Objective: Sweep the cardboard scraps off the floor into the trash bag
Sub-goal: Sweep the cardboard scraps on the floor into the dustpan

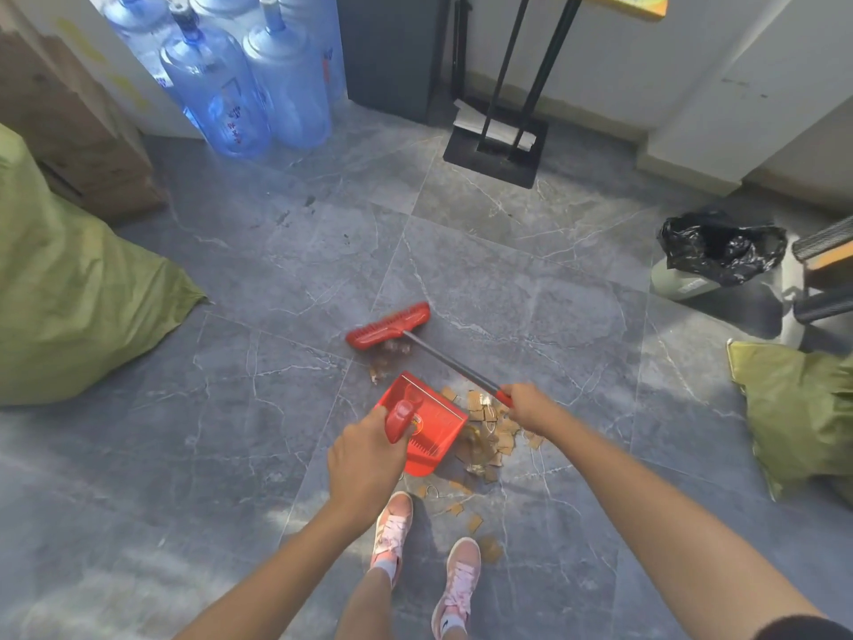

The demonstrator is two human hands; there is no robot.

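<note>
My left hand (364,459) grips the handle of a red dustpan (427,429) that stands on the grey floor with its mouth facing right. My right hand (531,404) holds the metal handle of a red broom (390,326), whose head rests on the floor beyond the dustpan. Brown cardboard scraps (494,431) lie scattered right of the dustpan, and a few more cardboard scraps (475,521) lie near my pink shoes. A small clump sits under the broom head. A black trash bag (722,247) stands open at the right.
Green woven sacks lie at the left (69,279) and at the right (798,413). Blue water jugs (249,80) stand at the back left beside cardboard boxes (78,131). A black sign stand base (496,150) sits at the back centre. Exercise equipment (817,270) is at the right edge.
</note>
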